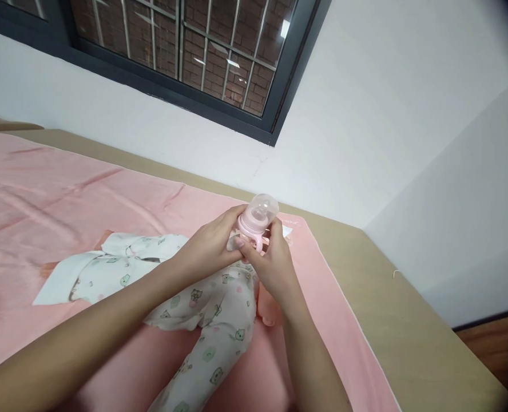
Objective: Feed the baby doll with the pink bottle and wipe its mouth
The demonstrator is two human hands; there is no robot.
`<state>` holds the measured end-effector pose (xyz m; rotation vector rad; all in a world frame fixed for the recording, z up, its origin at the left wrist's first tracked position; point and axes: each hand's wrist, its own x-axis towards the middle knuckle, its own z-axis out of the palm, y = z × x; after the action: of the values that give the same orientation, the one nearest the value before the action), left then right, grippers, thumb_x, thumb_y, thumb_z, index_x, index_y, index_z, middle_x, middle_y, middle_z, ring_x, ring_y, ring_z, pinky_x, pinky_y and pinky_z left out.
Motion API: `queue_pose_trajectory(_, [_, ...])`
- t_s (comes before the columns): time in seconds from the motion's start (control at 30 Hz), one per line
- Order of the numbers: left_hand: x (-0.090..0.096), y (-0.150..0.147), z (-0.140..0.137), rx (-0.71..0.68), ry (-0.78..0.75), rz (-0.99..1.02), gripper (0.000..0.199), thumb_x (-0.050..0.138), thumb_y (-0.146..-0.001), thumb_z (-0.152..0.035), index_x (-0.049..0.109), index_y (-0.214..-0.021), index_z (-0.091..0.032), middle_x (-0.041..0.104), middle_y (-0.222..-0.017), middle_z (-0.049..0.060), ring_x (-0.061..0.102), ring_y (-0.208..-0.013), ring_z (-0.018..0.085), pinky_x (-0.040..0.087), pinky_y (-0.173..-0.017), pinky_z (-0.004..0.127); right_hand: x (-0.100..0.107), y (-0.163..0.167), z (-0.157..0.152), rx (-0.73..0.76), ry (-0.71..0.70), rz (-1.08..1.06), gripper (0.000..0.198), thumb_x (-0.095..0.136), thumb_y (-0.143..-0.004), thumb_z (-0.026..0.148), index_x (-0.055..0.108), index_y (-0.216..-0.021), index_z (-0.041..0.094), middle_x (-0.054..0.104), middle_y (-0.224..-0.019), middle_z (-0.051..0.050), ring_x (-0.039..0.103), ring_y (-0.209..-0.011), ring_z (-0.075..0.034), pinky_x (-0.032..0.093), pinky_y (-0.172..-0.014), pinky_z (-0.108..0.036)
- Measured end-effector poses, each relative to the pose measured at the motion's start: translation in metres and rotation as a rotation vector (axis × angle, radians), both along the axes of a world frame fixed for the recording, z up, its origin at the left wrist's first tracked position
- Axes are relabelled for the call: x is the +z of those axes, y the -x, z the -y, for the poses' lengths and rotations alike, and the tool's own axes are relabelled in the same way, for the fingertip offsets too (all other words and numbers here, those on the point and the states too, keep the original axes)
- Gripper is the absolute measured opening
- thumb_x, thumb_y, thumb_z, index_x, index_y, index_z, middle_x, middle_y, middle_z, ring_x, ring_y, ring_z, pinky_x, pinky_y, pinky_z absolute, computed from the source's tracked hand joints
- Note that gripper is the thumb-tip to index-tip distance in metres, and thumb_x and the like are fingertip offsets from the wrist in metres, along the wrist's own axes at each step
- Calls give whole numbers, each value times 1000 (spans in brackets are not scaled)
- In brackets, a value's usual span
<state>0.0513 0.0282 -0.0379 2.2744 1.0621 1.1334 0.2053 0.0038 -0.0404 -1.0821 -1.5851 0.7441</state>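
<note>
A baby bottle (260, 216) with a clear dome cap, a pink collar and a pink handle is held up between my two hands, tilted slightly. My left hand (215, 240) grips its left side, fingers closed around it. On the other side, my right hand (271, 257) wraps the bottle near the handle, its thumb across the front. Below them lies white clothing (213, 306) printed with small animals, apparently worn by a doll. An orange-pink limb (269, 306) shows beside my right wrist. My hands hide the lower bottle and whatever lies behind it.
A pink sheet (82, 189) with creases covers much of the wooden surface (374, 286). Part of a small white item (286, 231) shows behind my right hand. Beyond stand a white wall (344, 126) and a dark-framed window (275, 114) with bars.
</note>
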Motion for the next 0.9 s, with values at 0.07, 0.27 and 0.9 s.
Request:
queue_pose_trajectory(0.07, [-1,0,-1,9,-23,-16,57,63,-84,-28,41,-137,-26,55,-134,1,59,-112,19,49,-88,29,1,-2,0,28,7,-7,55,71,-77,40,47,-125,27,60,-125,-6,60,-109,-21,54,-91,-40])
queue_pose_trajectory(0.27, [-3,-1,-1,12,-85,-74,51,63,-82,-28,47,-131,-26,57,-133,-1,58,-115,20,48,-93,30,7,-14,-2,-11,-59,-7,41,66,-81,43,56,-117,26,61,-123,-5,57,-114,-20,50,-99,-41])
queue_pose_trajectory(0.9, [-2,52,-57,363,-96,-180,55,61,-80,-31,43,-131,-18,58,-126,10,59,-106,30,46,-90,38,-67,-155,-96,-759,-85,53,70,56,-81,44,34,-142,20,59,-130,-15,58,-115,-24,44,-101,-40])
